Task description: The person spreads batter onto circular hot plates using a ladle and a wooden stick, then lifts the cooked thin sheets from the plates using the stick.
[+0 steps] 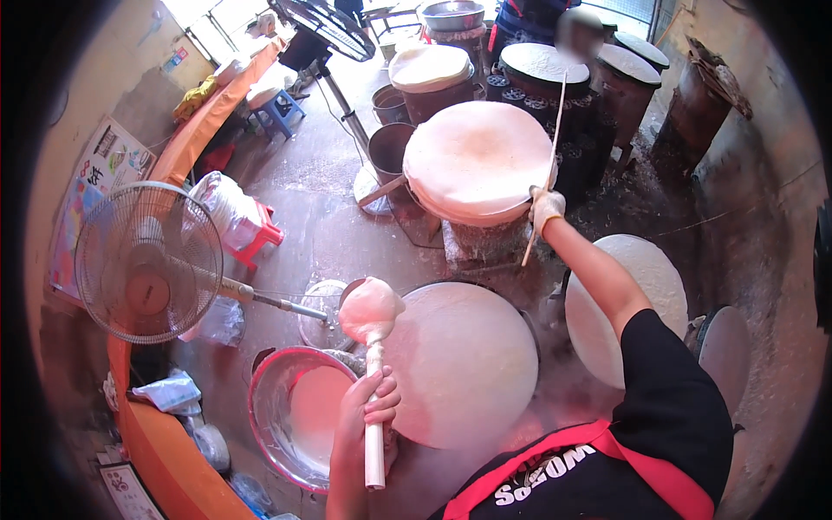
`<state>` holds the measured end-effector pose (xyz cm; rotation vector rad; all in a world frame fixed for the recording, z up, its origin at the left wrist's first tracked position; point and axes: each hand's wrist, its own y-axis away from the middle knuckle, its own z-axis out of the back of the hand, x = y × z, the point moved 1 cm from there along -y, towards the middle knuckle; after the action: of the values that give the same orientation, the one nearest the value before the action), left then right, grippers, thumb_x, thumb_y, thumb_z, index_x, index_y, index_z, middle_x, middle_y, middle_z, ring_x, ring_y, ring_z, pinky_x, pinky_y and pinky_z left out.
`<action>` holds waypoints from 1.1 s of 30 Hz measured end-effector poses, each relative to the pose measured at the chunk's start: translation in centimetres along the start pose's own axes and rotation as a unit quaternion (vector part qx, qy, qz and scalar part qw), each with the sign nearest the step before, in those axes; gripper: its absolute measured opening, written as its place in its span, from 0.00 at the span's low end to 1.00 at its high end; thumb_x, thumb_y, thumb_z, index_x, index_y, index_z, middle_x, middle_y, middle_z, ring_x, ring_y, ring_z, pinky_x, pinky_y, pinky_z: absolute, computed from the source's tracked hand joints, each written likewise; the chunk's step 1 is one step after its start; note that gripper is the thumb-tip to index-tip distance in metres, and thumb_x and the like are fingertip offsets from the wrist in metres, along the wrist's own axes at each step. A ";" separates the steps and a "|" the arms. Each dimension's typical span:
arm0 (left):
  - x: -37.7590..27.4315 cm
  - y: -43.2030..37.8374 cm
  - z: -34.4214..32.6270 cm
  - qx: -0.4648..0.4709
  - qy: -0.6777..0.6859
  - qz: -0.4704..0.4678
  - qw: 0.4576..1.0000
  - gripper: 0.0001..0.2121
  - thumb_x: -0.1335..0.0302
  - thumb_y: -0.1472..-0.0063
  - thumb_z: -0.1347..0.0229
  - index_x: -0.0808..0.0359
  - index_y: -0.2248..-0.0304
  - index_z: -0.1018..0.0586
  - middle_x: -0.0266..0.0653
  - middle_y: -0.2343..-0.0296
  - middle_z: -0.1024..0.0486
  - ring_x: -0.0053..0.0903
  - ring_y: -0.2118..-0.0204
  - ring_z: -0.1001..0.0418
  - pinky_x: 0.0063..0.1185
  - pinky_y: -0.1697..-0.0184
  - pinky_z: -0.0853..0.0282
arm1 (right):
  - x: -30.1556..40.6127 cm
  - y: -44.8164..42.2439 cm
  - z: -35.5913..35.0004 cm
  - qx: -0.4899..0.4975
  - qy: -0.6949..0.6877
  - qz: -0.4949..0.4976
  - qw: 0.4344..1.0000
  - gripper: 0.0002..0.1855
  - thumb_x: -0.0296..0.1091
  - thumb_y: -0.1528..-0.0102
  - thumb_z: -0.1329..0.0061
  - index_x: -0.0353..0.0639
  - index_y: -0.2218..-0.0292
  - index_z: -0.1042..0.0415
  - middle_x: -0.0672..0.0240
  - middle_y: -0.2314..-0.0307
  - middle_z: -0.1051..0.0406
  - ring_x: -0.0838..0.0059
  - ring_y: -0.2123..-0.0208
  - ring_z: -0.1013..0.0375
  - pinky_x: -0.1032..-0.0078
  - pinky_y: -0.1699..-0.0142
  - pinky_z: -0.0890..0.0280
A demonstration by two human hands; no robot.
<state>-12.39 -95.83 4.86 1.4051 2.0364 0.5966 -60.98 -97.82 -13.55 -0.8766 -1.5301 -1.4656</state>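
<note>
My left hand (372,406) is wrapped around the pale handle of a ladle (374,455), whose round head is coated with thick batter (369,311). Beneath and left of that hand is a red-rimmed basin (260,416) of pale batter (318,406). Just right of the ladle lies a large round griddle (465,364) covered by a thin pale sheet, with steam rising near it. My right hand (547,207), in a whitish glove, grips a long thin stick (554,146) beside a thick stack of round flatbread sheets (481,156).
Another pale-covered griddle (627,312) lies under my right arm. A standing fan (149,263) is at left; another fan (325,29) stands farther back. A person (530,26) is behind the far griddle (543,63). A red stool (257,234) holds a white bundle.
</note>
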 end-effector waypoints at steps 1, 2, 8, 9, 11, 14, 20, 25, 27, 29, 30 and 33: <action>0.1 0.0 -0.2 0.000 -0.004 -0.002 1.000 0.08 0.76 0.36 0.57 0.71 0.61 0.38 0.33 0.78 0.43 0.09 0.85 0.47 0.07 0.90 0.51 | 0.1 1.8 0.1 0.000 0.022 0.009 1.000 0.08 0.33 0.53 0.48 0.38 0.77 0.30 0.70 0.88 0.37 0.75 0.90 0.40 0.73 0.83 0.42; 0.3 0.0 -0.5 0.004 -0.012 -0.008 1.000 0.08 0.76 0.36 0.57 0.71 0.61 0.38 0.33 0.78 0.43 0.09 0.85 0.47 0.07 0.90 0.51 | -0.5 2.3 0.1 0.004 0.009 0.088 0.996 0.09 0.33 0.54 0.48 0.35 0.75 0.29 0.68 0.86 0.34 0.75 0.87 0.37 0.74 0.78 0.40; 4.5 -1.4 -6.3 0.009 -0.091 0.017 0.996 0.07 0.77 0.37 0.56 0.71 0.61 0.39 0.33 0.77 0.42 0.09 0.84 0.47 0.07 0.90 0.50 | -0.3 1.6 3.9 0.001 0.026 0.123 0.992 0.21 0.43 0.50 0.49 0.30 0.66 0.28 0.54 0.74 0.26 0.66 0.69 0.27 0.71 0.61 0.37; 5.5 -1.0 -6.7 0.008 -0.100 0.028 0.995 0.07 0.77 0.37 0.56 0.71 0.61 0.39 0.33 0.77 0.42 0.09 0.84 0.47 0.07 0.89 0.50 | -0.9 2.9 6.5 0.005 0.037 0.140 0.989 0.20 0.42 0.49 0.51 0.32 0.63 0.29 0.55 0.74 0.27 0.66 0.70 0.27 0.71 0.61 0.36; 7.9 -0.7 -8.3 0.014 -0.120 0.041 0.992 0.06 0.78 0.37 0.56 0.71 0.62 0.39 0.33 0.78 0.42 0.09 0.84 0.47 0.07 0.89 0.50 | 0.1 7.8 14.5 0.056 -0.040 0.133 0.989 0.16 0.40 0.46 0.54 0.40 0.60 0.31 0.65 0.77 0.30 0.76 0.76 0.32 0.74 0.70 0.37; 13.9 -2.3 -12.0 0.047 -0.197 0.156 0.967 0.05 0.78 0.38 0.56 0.70 0.64 0.39 0.31 0.80 0.42 0.09 0.85 0.46 0.07 0.89 0.49 | -0.2 12.0 34.7 0.105 -0.113 0.091 0.984 0.12 0.39 0.44 0.59 0.51 0.58 0.32 0.81 0.81 0.41 0.89 0.85 0.43 0.87 0.81 0.46; 30.1 -3.8 -19.9 0.051 -0.076 0.457 0.885 0.07 0.78 0.39 0.59 0.72 0.62 0.38 0.29 0.81 0.43 0.10 0.84 0.44 0.08 0.86 0.43 | -6.7 20.2 73.0 0.009 0.084 0.032 0.996 0.24 0.54 0.40 0.62 0.43 0.54 0.33 0.73 0.88 0.38 0.84 0.93 0.45 0.84 0.89 0.52; 46.4 -5.3 -29.2 0.205 -0.716 0.135 0.654 0.09 0.77 0.43 0.52 0.70 0.63 0.35 0.33 0.79 0.36 0.15 0.84 0.38 0.15 0.85 0.40 | 1.3 28.5 83.9 0.039 0.175 0.180 0.967 0.27 0.52 0.38 0.67 0.36 0.52 0.35 0.70 0.85 0.35 0.84 0.85 0.40 0.82 0.79 0.44; 52.3 -4.4 -31.4 0.348 -0.784 -0.085 0.507 0.10 0.76 0.45 0.49 0.70 0.64 0.33 0.36 0.78 0.32 0.19 0.83 0.34 0.19 0.83 0.38 | 4.5 28.9 86.9 0.071 0.275 0.264 0.922 0.24 0.31 0.44 0.59 0.39 0.46 0.41 0.58 0.73 0.28 0.66 0.73 0.29 0.72 0.64 0.34; 58.6 -4.7 -33.6 0.366 -0.836 -0.195 0.359 0.12 0.75 0.49 0.46 0.70 0.66 0.32 0.44 0.78 0.28 0.31 0.80 0.28 0.26 0.78 0.34 | 7.1 28.2 87.6 0.050 0.350 0.435 0.828 0.29 0.21 0.49 0.61 0.44 0.44 0.43 0.54 0.48 0.40 0.56 0.48 0.37 0.71 0.48 0.40; 61.0 -4.9 -33.9 0.395 -0.833 -0.244 0.301 0.12 0.76 0.50 0.46 0.70 0.67 0.32 0.48 0.78 0.28 0.38 0.77 0.28 0.30 0.75 0.34 | 8.8 28.8 87.4 0.029 0.383 0.432 0.816 0.26 0.21 0.46 0.61 0.44 0.45 0.40 0.58 0.49 0.37 0.60 0.49 0.36 0.73 0.49 0.39; 68.2 -4.4 -33.0 0.448 -0.809 -0.304 0.230 0.11 0.77 0.53 0.47 0.70 0.68 0.32 0.56 0.76 0.28 0.52 0.68 0.30 0.37 0.66 0.36 | 8.6 28.3 89.7 -0.090 0.419 0.359 0.829 0.21 0.34 0.42 0.61 0.52 0.47 0.37 0.56 0.62 0.29 0.57 0.61 0.29 0.66 0.55 0.37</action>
<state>-56.39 -34.39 11.47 0.4848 0.4780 -1.9369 -47.50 -6.81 7.80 -0.6494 -0.3336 -1.1612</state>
